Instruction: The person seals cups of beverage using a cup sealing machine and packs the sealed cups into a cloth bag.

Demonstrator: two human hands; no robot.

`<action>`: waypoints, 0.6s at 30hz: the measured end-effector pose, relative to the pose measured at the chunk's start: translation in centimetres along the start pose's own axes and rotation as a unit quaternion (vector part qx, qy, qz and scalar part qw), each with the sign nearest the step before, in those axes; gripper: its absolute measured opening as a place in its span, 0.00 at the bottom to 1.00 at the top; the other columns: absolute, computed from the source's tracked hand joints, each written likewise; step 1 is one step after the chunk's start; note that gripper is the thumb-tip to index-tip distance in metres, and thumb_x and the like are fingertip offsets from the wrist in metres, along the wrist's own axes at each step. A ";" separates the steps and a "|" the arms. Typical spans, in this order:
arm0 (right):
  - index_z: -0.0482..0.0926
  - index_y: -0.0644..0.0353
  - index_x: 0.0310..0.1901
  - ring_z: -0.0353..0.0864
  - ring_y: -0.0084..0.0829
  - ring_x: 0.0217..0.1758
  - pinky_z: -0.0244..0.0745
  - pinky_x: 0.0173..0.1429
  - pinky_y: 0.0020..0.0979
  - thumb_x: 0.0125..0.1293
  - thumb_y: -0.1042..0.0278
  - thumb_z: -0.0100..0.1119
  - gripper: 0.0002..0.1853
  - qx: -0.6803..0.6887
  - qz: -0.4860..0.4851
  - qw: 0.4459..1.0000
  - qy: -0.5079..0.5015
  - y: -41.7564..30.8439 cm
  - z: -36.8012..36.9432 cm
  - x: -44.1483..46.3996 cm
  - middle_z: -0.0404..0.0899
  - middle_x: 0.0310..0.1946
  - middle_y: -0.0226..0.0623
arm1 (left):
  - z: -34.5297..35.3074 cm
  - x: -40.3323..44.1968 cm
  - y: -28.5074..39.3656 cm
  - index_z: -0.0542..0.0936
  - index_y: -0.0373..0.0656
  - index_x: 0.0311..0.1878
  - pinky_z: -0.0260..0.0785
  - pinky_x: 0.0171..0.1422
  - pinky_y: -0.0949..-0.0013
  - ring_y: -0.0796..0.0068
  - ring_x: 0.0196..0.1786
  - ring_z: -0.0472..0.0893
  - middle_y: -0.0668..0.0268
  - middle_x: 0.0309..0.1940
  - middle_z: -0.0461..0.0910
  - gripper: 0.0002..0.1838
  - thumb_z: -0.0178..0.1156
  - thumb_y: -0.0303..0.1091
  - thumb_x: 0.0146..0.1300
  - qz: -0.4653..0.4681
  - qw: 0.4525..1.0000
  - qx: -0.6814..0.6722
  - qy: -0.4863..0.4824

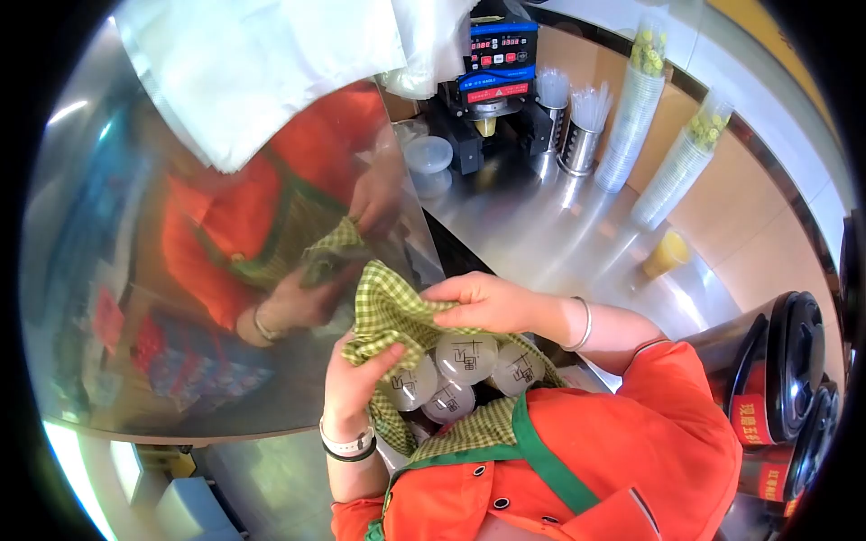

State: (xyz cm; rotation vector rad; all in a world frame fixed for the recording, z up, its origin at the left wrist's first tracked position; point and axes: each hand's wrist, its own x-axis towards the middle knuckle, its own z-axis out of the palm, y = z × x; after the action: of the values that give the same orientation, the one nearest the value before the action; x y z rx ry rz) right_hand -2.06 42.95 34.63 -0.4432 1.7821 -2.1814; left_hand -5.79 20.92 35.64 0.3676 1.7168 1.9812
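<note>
Green checked cloth (388, 302), which looks like part of the apron, is lifted and bunched between my hands. My left hand (361, 379) pinches its lower left edge, with a watch and a dark band on the wrist. Higher up, my right hand (478, 303) grips the cloth's upper right side, with a bangle on that wrist. Several round white lids or containers with dark printed characters (466, 357) lie just below the cloth, against the apron (492, 433). What lies under them is hidden.
A shiny metal panel (298, 379) at the left reflects the scene. White plastic bags (271, 63) hang above. On the steel counter (505, 216) are a sealing machine (496, 72), straw holders (580, 144), tall cup stacks (622, 135) and a yellow cup (667, 254). Black-lidded barrels (794, 361) stand right.
</note>
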 end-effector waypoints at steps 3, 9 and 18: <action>0.65 0.67 0.60 0.71 0.23 0.54 0.65 0.59 0.26 0.65 0.73 0.49 0.21 -0.092 -0.051 0.993 -0.046 -0.4 0.5 0.5 0.74 0.52 0.35 | 0.5 0.5 0.5 0.76 0.35 0.46 0.69 0.47 0.75 0.79 0.41 0.77 0.67 0.39 0.80 0.15 0.63 0.24 0.53 -0.018 0.997 0.015 -0.076; 0.67 0.64 0.59 0.72 0.23 0.52 0.66 0.56 0.27 0.65 0.70 0.49 0.20 -0.145 -0.047 0.987 -0.049 -0.8 0.5 0.3 0.75 0.50 0.37 | 0.7 0.6 0.3 0.78 0.35 0.44 0.69 0.44 0.76 0.81 0.38 0.77 0.67 0.37 0.80 0.14 0.61 0.23 0.53 -0.040 0.993 0.088 -0.060; 0.71 0.66 0.54 0.75 0.26 0.48 0.69 0.53 0.28 0.64 0.67 0.52 0.19 -0.209 -0.074 0.975 -0.001 -0.9 -0.5 -0.3 0.78 0.46 0.40 | 1.4 0.4 -0.8 0.78 0.34 0.43 0.69 0.42 0.78 0.82 0.36 0.77 0.67 0.35 0.81 0.12 0.60 0.23 0.55 0.011 0.997 0.072 -0.017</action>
State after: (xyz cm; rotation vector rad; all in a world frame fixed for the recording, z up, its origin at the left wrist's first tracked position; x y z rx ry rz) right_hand -1.98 43.72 35.38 -0.6874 2.2785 -1.8823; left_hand -5.28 22.39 35.06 0.4705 1.8470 1.8597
